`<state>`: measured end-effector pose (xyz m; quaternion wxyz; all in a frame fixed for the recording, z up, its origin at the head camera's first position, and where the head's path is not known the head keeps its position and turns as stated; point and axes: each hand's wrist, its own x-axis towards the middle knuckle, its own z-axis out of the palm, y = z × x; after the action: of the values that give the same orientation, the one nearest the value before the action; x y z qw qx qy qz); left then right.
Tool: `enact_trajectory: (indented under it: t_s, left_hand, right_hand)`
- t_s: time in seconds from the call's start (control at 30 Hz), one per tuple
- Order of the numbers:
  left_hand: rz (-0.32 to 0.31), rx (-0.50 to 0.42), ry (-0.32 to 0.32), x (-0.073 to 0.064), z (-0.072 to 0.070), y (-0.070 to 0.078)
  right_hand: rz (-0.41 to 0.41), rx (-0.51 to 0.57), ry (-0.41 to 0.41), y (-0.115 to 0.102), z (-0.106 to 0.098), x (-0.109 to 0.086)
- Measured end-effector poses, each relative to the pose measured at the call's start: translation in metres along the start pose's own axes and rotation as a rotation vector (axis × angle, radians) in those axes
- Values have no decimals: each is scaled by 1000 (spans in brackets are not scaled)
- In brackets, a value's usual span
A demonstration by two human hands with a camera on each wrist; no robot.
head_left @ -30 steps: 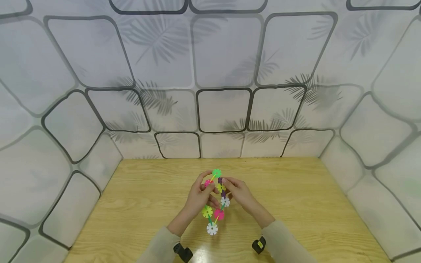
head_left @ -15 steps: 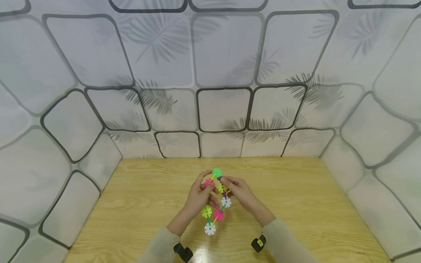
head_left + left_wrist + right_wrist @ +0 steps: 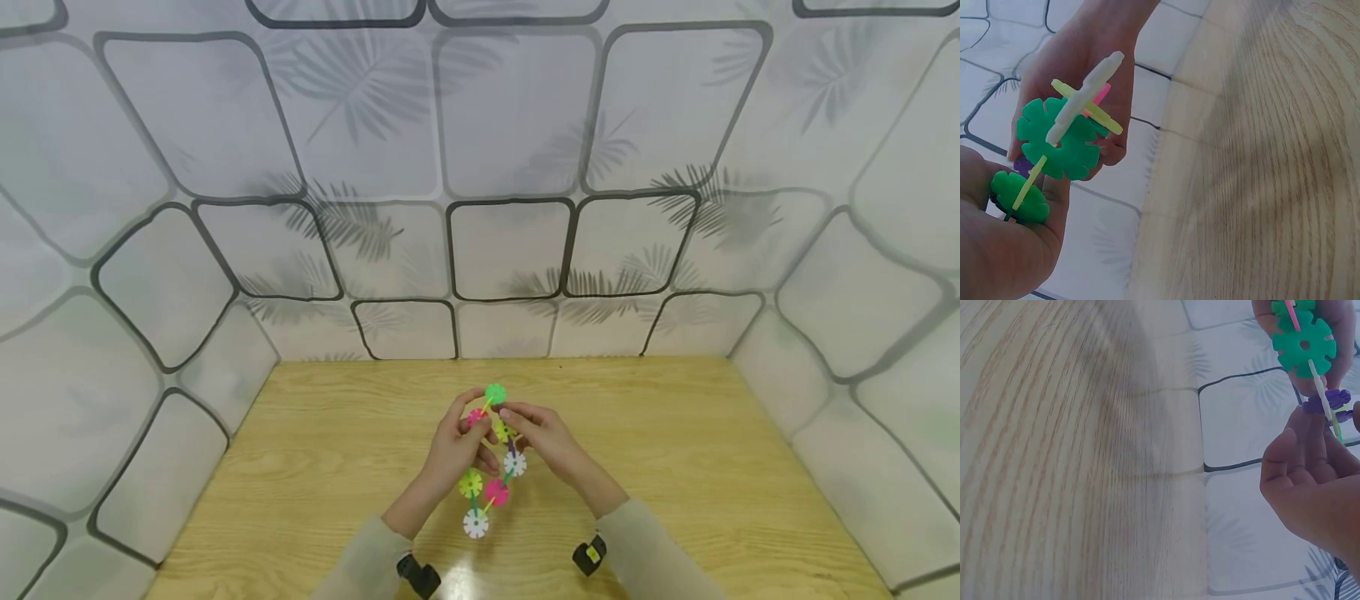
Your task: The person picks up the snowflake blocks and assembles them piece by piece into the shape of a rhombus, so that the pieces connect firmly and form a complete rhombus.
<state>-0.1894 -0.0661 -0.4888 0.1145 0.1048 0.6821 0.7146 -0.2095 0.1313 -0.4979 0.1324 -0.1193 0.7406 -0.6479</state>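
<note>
Both hands hold a linked chain of notched plastic snowflake discs above the table. My left hand [image 3: 452,450] pinches it by a pink disc [image 3: 477,417], just below the green disc [image 3: 495,394] at the top. Thumb and fingertips of my right hand [image 3: 553,442] pinch a purple disc [image 3: 1329,401], mostly covered by the fingers in the head view. Below the hands hang a yellow disc [image 3: 470,483], another pink disc [image 3: 497,492] and, lowest, a white disc [image 3: 476,523]. A larger-looking green disc [image 3: 1060,139] faces the left wrist camera.
The pale wooden table [image 3: 315,467] lies beneath the hands. White patterned cloth walls [image 3: 510,250] enclose its back and both sides. Small black cameras [image 3: 417,575] are strapped at the sleeves.
My right fingertips have shifted slightly left over the purple disc, which was more exposed before. The lower end of the chain, with the white disc, has swung a little left. My left hand stays put.
</note>
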Motion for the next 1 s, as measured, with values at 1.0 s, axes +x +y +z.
enact_trajectory:
  t_s: [1.0]
  left_hand:
    - [-21, 101, -24, -2, 6, 6]
  right_hand:
    - [-44, 37, 74, -4, 3, -1]
